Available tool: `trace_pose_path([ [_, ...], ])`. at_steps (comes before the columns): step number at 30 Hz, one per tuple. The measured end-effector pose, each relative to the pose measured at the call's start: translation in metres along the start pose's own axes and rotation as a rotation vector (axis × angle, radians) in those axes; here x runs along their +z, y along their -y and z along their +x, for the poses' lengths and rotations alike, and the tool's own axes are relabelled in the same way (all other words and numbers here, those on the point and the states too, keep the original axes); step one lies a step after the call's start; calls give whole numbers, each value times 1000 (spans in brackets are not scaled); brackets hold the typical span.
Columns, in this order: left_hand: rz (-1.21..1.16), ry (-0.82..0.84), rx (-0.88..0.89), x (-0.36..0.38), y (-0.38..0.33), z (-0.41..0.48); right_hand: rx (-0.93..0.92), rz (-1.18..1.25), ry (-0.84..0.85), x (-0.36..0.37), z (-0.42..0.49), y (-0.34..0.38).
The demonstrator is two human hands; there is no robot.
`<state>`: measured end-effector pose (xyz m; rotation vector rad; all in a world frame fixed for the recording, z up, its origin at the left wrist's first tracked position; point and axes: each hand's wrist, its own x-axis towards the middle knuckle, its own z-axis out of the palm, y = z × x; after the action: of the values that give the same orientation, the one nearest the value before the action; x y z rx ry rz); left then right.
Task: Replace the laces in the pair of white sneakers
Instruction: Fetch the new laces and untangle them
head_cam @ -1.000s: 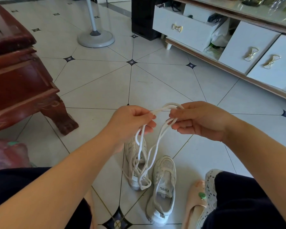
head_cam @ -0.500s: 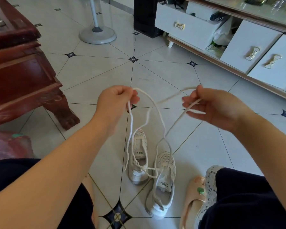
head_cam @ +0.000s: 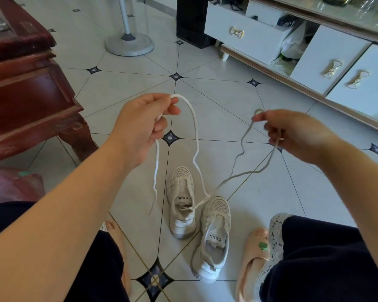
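From my remote seat, I read this as the sorting-out step, with the laces in the air and no threading begun. The left hand (head_cam: pixel 140 127) is curled, pinching a white lace (head_cam: pixel 195 131) between thumb and forefinger. One end hangs loose below the palm. The other arcs over and drops toward the two shoes. The right hand (head_cam: pixel 299 136), held well apart from the left, pinches a greyer strand (head_cam: pixel 242 140) in its curled fingers. That strand sags in two lines, and one of them runs down to the farther sneaker (head_cam: pixel 180 188), around its tongue. Whether the two strands are separate laces or are caught on each other I cannot tell (they cross just where the shoes meet).

Both sneakers sit on the tiled floor (head_cam: pixel 227 110) between my knees, toes pointing away. The nearer sneaker (head_cam: pixel 216 216) lies just beside the farther one and a little to its right. Their tongues look open and the eyelets seem bare, though they are too small for me to be sure.

I judge that the next move calls for freeing the strands where they cross. After that I would lay one aside, find a tip of the other, and bring a shoe up within reach for the lowest eyelets. A tangle or a frayed tip would slow that down.
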<state>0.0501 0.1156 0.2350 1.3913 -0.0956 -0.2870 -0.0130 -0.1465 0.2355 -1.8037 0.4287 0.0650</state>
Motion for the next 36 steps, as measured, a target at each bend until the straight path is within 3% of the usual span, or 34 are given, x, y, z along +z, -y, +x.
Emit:
trace_pose_path([
  [3,-80,113,-4,2,-2,-2,40,-236,149,10,3,-13],
  [6,-125,181,2,5,-6,-3,109,-458,48,19,14,-30],
  [8,-140,216,5,7,-8,-3,127,-741,-36,23,17,-42],
  [9,-141,234,6,9,-8,-3,113,-833,-4,26,16,-46],
  [13,-191,330,7,15,-11,-3,22,-553,349,64,7,-46],
  [16,-240,377,15,18,-15,-1,-65,-401,481,93,5,-46],
  [18,-242,345,35,15,-20,2,-65,-431,457,95,8,-45],
  [22,-287,208,69,-1,-26,7,34,-601,242,67,22,-55],
  [25,-294,104,65,-15,-25,11,139,-515,132,42,25,-66],
  [29,117,-14,-89,-16,-3,13,160,-263,147,36,23,-60],
  [32,536,157,-231,-7,20,5,119,-50,266,45,16,-41],
  [36,1147,363,-120,4,40,-6,86,217,400,58,3,-14],
])
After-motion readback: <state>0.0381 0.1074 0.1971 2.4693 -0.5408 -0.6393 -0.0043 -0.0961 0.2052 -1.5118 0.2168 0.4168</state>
